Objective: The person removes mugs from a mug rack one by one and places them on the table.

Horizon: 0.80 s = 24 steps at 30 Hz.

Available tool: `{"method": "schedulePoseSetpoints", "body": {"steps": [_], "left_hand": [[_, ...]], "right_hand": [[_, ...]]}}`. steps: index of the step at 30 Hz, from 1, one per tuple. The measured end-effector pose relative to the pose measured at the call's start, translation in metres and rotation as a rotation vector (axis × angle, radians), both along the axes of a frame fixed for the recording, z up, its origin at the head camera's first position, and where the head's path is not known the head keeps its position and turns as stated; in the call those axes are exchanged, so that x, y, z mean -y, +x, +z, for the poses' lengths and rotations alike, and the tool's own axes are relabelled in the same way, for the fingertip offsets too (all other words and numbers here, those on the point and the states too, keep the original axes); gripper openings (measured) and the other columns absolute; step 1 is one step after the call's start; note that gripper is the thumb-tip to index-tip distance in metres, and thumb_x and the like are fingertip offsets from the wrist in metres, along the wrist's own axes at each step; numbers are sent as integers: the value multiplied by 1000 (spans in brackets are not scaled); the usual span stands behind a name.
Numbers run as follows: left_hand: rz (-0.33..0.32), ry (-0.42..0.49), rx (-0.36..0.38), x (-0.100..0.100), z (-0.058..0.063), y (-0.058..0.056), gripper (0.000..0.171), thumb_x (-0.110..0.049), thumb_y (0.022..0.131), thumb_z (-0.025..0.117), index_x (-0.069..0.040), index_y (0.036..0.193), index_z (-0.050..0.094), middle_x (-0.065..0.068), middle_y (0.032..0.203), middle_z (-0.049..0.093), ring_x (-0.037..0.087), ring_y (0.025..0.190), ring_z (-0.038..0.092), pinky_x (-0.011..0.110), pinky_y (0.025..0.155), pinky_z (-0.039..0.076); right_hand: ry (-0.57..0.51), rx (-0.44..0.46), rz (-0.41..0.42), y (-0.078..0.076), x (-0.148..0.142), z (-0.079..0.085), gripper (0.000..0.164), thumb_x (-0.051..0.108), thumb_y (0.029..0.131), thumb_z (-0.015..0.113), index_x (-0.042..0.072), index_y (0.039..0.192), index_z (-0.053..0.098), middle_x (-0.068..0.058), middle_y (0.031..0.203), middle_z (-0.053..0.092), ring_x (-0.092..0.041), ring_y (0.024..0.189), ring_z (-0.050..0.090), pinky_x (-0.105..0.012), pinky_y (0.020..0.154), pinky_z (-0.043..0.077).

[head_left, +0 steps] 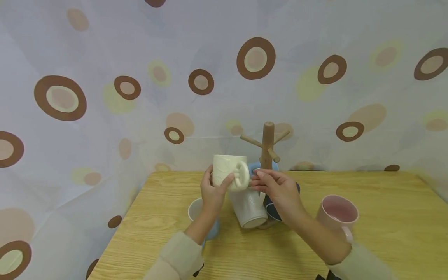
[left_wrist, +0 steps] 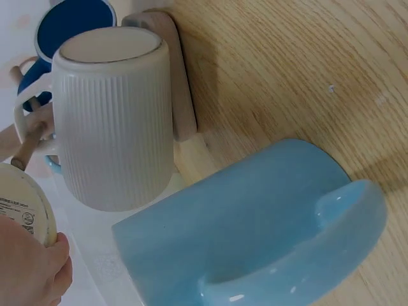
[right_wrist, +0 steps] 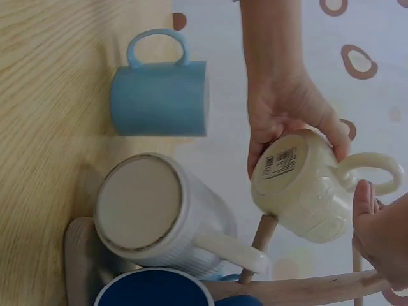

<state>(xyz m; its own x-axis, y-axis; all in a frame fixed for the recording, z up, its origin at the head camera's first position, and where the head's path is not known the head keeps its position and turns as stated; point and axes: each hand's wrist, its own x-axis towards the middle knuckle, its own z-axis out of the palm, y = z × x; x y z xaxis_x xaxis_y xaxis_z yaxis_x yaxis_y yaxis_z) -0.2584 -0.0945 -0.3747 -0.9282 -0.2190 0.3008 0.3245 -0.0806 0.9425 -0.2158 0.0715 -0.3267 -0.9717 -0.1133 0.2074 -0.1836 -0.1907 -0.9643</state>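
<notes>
Spotted cloth [head_left: 210, 42] is hanging behind the tabletop [head_left: 392, 217]. Toward its right edge the pink mug [head_left: 329, 219] is standing, toward its left the blue mug [right_wrist: 159, 99]. Farther in, the left hand's [head_left: 214, 192] fingers are clamping the cream mug [head_left: 224, 167] in the air; the right hand's [head_left: 280, 190] fingers are extending loosely beside its handle [head_left: 246, 175], contact unclear. Handling it well is probably calling for a firm left grip, keeping clear of the rack [head_left: 268, 140] standing short of the far edge.

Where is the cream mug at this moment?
In the head view, the cream mug is near the centre, held in the left hand, left of the wooden rack's post and above the white ribbed mug.
</notes>
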Motion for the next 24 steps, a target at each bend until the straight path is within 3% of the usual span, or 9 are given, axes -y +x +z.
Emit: {"method": "schedulePoseSetpoints", "body": {"steps": [7,12,19,24], "left_hand": [[-16,-33,-63,0,-3,4,64,-12,75,69,1,130,39,19,114,54,14,91,57,22,76,52],[-28,-64,-85,0,-5,10,67,-12,75,69,-1,132,37,17,118,52,17,96,55,23,78,52],[12,-132,-201,-3,-4,14,69,-16,72,71,1,130,39,17,120,53,19,96,53,23,79,49],[-2,-151,-195,-4,-4,18,71,-15,72,71,-1,132,37,14,125,51,19,101,52,23,83,48]], "right_hand": [[26,71,176,3,-1,9,30,19,94,48,-8,106,54,3,89,65,-10,85,63,-22,79,52],[23,137,230,4,-2,13,30,22,93,50,-5,103,54,4,87,66,-9,84,62,-21,80,51],[-23,200,317,4,-5,19,14,17,91,53,8,90,63,4,83,67,-6,81,63,-20,79,50],[-18,226,364,5,-9,21,12,16,91,53,11,87,63,5,79,66,-5,79,62,-19,77,50]]}}
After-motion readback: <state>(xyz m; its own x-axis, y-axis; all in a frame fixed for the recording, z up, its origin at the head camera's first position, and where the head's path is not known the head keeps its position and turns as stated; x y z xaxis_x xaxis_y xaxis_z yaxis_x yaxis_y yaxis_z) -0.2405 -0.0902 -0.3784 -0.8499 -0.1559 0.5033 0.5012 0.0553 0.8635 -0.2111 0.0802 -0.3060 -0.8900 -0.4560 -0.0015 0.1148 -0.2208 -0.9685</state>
